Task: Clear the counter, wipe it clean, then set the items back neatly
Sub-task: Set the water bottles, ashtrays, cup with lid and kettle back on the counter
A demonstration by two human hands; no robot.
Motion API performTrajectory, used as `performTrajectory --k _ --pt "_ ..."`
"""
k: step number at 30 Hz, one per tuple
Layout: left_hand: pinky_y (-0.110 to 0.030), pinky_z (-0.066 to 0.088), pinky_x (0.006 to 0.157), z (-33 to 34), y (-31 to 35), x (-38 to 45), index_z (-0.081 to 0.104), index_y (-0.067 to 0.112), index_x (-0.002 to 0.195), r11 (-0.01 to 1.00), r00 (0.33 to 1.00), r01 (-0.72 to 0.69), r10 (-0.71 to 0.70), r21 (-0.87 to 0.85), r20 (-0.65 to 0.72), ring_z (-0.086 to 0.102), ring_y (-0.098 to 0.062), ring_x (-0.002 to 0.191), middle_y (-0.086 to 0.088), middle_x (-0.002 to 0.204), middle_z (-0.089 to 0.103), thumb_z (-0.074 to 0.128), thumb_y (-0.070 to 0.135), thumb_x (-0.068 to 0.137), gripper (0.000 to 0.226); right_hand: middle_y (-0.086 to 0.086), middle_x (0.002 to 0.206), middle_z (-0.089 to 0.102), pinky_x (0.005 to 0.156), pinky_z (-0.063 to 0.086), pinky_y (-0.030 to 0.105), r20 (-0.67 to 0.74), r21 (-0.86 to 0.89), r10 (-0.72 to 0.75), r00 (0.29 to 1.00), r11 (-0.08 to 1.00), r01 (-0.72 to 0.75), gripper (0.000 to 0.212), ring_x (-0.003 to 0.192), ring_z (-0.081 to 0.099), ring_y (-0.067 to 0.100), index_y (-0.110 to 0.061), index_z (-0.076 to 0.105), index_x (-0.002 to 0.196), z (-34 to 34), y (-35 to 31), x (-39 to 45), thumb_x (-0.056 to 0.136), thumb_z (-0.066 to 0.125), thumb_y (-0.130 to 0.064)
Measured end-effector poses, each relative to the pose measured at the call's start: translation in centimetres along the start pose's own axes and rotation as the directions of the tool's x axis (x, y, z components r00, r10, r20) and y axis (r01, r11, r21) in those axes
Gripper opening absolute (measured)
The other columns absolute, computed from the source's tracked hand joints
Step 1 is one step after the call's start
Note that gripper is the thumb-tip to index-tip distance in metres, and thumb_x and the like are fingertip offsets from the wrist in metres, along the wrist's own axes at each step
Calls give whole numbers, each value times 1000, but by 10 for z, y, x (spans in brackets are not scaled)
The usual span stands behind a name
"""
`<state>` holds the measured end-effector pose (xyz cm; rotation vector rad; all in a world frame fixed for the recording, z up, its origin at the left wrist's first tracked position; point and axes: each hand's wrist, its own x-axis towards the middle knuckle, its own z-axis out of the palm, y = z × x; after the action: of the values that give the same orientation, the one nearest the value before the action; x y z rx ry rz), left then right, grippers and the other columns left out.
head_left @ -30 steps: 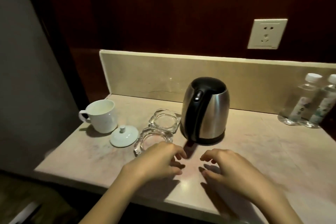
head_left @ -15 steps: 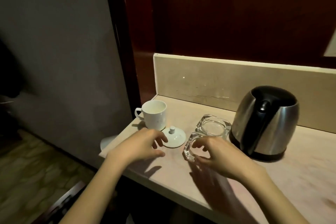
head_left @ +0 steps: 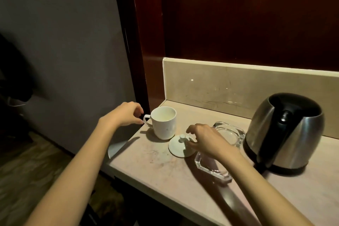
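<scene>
Counter (head_left: 157,176) — smooth beige stone (faintly mottled); round white lid (head_left: 178,147).

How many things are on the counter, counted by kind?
White mug: 1
White mug lid: 1
Glass ashtrays: 2, one nearer, one behind
Steel kettle: 1
Total: 5

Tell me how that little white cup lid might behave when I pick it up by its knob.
The cup lid looks ceramic, so probably rigid and breakable if dropped. Its small smooth knob may slip from the right hand. Being round, it could roll off the counter.
</scene>
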<state>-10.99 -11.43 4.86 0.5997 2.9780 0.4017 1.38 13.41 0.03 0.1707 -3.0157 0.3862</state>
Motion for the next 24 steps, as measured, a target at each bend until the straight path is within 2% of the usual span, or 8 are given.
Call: performTrajectory --k 3,8,11,15,19,24 --pt "-27 50 84 9 7 10 62 20 120 995 998 -59 62 -76 27 63 -11 95 4 110 67 75 21 81 41 5 119 61 83 46 36 -13 6 0 1000 1000 0 40 107 59 28 -17 57 124 6 -5 6 92 54 -43" --pt "-21 39 68 22 12 13 72 15 104 992 992 -121 119 -44 -44 60 -11 82 8 85 64 67 18 88 17 6 109 63 69 39 32 -38 3 -5 999 1000 5 24 97 60 30 -15 61 108 10 -11 10 93 50 -30" --pt "-20 44 65 25 7 9 75 16 99 985 990 -122 111 -125 -85 64 -8 74 8 81 70 67 24 88 15 7 106 63 65 36 31 -77 -6 4 997 1000 -4 21 94 59 31 -13 60 104 14 -14 11 93 49 -27" --pt "-13 46 56 26 3 1 76 18 98 970 993 -102 84 -220 -86 66 -8 59 8 74 71 71 23 85 15 5 108 61 66 35 30 -112 30 14 994 1000 -11 18 99 59 31 -14 61 104 18 -15 9 92 53 -25" --pt "-10 47 53 27 -1 -7 76 14 100 949 994 -59 29 -308 -101 67 -2 60 7 76 72 74 20 82 19 6 104 63 72 42 33 -107 78 17 994 997 -9 16 97 59 30 -14 63 100 19 -15 9 89 57 -24" --pt "-10 46 52 27 -3 -21 76 15 94 918 993 -39 -8 -394 -118 68 -3 61 8 73 72 75 19 80 14 5 106 65 74 41 30 -127 131 18 992 991 -1 19 100 60 27 -15 65 105 13 -17 6 88 60 -22"
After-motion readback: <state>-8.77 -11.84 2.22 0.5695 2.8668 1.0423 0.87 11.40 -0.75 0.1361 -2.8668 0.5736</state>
